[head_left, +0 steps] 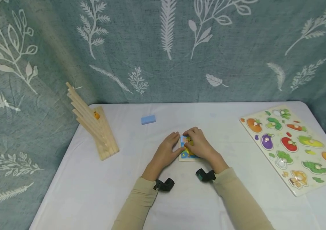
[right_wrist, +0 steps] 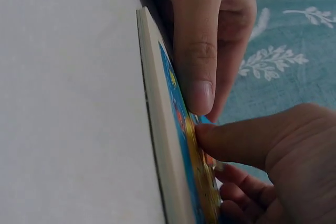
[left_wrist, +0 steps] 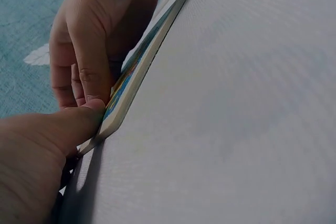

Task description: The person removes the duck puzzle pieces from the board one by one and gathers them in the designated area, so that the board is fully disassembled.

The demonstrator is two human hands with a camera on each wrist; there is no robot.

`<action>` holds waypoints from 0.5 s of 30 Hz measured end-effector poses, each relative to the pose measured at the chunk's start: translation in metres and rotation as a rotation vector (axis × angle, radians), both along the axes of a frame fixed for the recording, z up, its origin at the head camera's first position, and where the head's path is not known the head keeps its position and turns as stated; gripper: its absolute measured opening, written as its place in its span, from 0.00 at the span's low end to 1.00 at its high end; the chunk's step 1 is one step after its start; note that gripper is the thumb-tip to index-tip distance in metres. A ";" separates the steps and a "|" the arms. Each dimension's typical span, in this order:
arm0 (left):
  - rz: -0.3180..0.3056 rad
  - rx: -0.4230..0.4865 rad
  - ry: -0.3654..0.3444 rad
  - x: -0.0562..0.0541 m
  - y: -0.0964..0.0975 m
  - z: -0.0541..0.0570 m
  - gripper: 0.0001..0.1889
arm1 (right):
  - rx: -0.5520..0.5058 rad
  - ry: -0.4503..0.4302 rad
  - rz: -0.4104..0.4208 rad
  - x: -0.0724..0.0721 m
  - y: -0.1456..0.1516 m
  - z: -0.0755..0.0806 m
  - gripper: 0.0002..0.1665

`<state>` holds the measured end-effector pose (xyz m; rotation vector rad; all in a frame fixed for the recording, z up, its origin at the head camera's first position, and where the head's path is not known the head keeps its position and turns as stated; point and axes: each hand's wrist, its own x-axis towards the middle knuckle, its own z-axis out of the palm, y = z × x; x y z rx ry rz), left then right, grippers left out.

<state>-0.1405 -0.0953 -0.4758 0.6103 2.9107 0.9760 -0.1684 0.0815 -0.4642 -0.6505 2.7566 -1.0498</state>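
A small wooden picture puzzle (head_left: pixel 189 159) with a blue and yellow picture lies flat on the white table between both hands. My left hand (head_left: pixel 166 150) lies along its left side, fingers fairly straight, with the thumb reaching onto the picture. From the other side, my right hand (head_left: pixel 201 144) bends over the puzzle. In the right wrist view its thumb and fingertips pinch a yellow puzzle piece (right_wrist: pixel 195 148) on the board. Both thumbs come close together over the picture. Much of the picture is hidden beneath the hands.
At the right lies a large vegetable peg puzzle board (head_left: pixel 293 150). A blue block (head_left: pixel 148 119) rests towards the back edge. On the left stands a wooden board (head_left: pixel 109 140) with several slanting sticks and a small orange thing (head_left: pixel 97 115). A patterned curtain (head_left: pixel 151 48) hangs behind.
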 end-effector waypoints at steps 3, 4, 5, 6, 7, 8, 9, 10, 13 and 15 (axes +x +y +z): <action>0.000 -0.013 0.004 -0.001 0.000 0.000 0.34 | -0.026 0.023 -0.011 0.000 0.000 0.000 0.20; 0.001 -0.014 0.007 -0.002 0.001 0.000 0.34 | -0.033 0.031 -0.014 0.000 0.000 0.001 0.20; 0.001 -0.013 0.010 -0.002 0.001 0.000 0.34 | -0.041 0.040 -0.015 0.000 0.000 0.001 0.20; 0.001 -0.012 0.014 -0.002 0.001 0.000 0.34 | -0.050 0.049 -0.015 0.000 0.000 0.001 0.19; 0.001 -0.011 0.015 -0.002 0.001 -0.001 0.34 | -0.063 0.050 -0.018 0.000 0.000 0.001 0.19; 0.000 -0.007 0.016 -0.002 0.001 -0.001 0.34 | -0.073 0.051 -0.020 0.001 0.000 0.001 0.19; 0.000 -0.006 0.019 -0.002 0.001 -0.001 0.34 | -0.083 0.052 -0.021 0.001 0.000 0.001 0.18; 0.000 -0.003 0.021 -0.002 0.001 -0.001 0.34 | -0.092 0.052 -0.024 0.001 0.000 0.001 0.18; -0.002 -0.003 0.021 -0.001 0.000 -0.001 0.34 | -0.099 0.057 -0.034 0.001 0.001 0.001 0.17; -0.006 -0.009 0.021 -0.001 0.000 -0.002 0.34 | -0.086 0.064 -0.041 0.002 0.002 0.002 0.17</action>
